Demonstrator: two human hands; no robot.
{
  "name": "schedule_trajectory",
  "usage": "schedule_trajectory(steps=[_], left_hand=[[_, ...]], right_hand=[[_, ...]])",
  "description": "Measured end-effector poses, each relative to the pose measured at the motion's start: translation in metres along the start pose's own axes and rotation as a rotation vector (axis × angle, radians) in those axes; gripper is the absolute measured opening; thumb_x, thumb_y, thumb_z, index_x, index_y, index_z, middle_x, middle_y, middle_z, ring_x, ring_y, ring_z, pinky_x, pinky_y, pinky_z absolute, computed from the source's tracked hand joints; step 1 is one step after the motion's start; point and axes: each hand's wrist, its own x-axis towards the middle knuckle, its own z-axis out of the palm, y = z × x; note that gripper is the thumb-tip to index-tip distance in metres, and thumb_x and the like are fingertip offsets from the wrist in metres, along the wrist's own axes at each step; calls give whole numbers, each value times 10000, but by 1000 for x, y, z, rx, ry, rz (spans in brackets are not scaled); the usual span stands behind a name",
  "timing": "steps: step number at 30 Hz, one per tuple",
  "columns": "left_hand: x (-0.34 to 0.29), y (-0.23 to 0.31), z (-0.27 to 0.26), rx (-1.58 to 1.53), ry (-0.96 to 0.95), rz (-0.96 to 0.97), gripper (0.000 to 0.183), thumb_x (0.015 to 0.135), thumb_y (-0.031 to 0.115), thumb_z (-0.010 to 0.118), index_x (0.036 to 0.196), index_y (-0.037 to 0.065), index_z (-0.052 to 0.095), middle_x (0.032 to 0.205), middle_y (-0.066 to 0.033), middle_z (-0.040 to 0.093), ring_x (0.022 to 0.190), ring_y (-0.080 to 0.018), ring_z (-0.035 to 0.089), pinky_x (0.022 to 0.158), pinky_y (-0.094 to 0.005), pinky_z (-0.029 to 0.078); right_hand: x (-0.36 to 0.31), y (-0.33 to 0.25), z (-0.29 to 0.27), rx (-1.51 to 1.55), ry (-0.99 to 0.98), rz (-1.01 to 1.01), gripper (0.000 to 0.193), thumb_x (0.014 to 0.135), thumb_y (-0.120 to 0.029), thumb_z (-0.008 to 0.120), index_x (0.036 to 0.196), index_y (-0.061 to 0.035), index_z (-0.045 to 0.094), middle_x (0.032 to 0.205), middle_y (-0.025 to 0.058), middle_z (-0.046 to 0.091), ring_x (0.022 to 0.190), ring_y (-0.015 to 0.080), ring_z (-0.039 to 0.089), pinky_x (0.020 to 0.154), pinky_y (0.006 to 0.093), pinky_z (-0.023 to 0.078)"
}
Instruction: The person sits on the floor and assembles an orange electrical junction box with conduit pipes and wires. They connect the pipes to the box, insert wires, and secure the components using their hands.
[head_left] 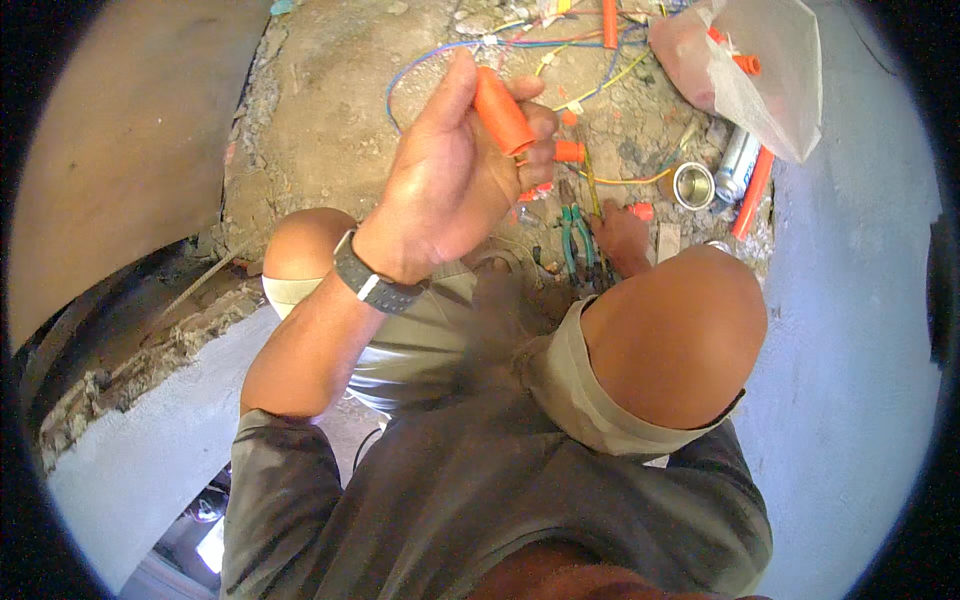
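My left hand (450, 170) is raised, palm turned up, with its fingers closed around a short orange pipe fitting (502, 115). Low by the ground, my right hand (622, 242) reaches past my right knee, which hides part of it. Just beyond that hand's fingers is another orange fitting (640, 211); whether they grip it cannot be made out. Pliers with teal handles (569, 240) lie to the left of the right hand. One more orange fitting (570, 151) is on the ground beyond my left fingertips.
Blue and yellow wires (440, 52) loop across the rough, broken ground. At the far right stands a clear plastic bag (775, 95) holding orange pieces. Near it are an open tin (693, 186), a silver can (738, 160) and an orange pipe (754, 195), beside a blue-grey wall (850, 250).
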Motion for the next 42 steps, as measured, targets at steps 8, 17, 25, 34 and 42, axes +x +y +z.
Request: schedule_trajectory(steps=[8,17,25,34,42], left_hand=[[-3,10,4,82,-53,21,582,1078,580,403,1242,49,576,895,-90,652,750,-198,604,651,-330,478],[10,16,10,756,-41,222,290,1099,352,510,1146,93,633,674,45,474,533,-66,383,486,-233,323],[60,21,63,889,-114,168,378,1082,366,554,1293,69,654,750,57,512,615,-42,422,541,-212,338],[52,-20,183,1060,-642,382,340,1013,185,655,1322,60,592,1056,16,581,868,-64,505,741,-230,430],[-6,58,108,1600,-86,702,307,931,242,735,1121,31,617,935,-91,649,857,-177,615,779,-327,497]], right_hand=[[-17,39,8,226,139,-158,342,935,-374,656,1057,-57,620,861,191,714,812,393,705,694,519,545],[-124,85,-84,670,318,-195,328,994,-365,594,1097,-54,615,800,103,675,739,268,663,656,443,525],[-233,92,-156,548,679,179,213,1047,-224,556,1153,-47,610,733,44,633,661,124,590,594,336,484],[-289,28,-266,1295,1104,171,151,1067,-146,535,1129,-23,596,714,36,590,579,89,499,530,254,418],[-205,-93,-361,1258,620,-224,240,1064,-156,538,1250,-11,588,735,59,615,557,104,533,513,247,418]])
